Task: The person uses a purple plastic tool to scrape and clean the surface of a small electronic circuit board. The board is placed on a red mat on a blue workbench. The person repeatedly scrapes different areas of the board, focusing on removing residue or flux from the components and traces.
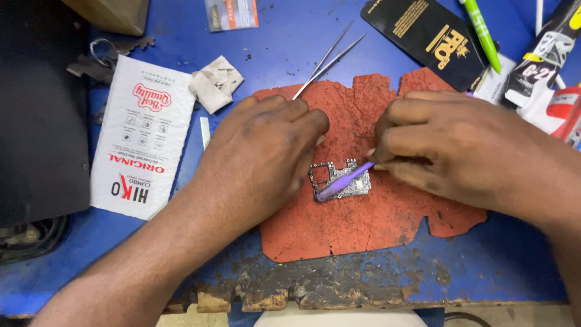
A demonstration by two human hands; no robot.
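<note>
Small grey circuit board [342, 180] at frame centre is being pried with a purple plastic tool [344, 182] pinched in the right hand [451, 151]. It is steadied on the red mat [357, 227] by the left hand [260, 154], fingers pressed together. Gentle leverage seems needed next.

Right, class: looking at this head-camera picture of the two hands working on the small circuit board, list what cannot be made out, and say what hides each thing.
- Left edge of the circuit board: covered by the left hand.
- Rear of the purple tool: buried in the right hand.
- Grip end of the tweezers: under the left hand.
- Board components: too small to tell.
- Tubes at right: cut off by the frame edge.
- Part of the red mat: hidden beneath both hands.
</note>
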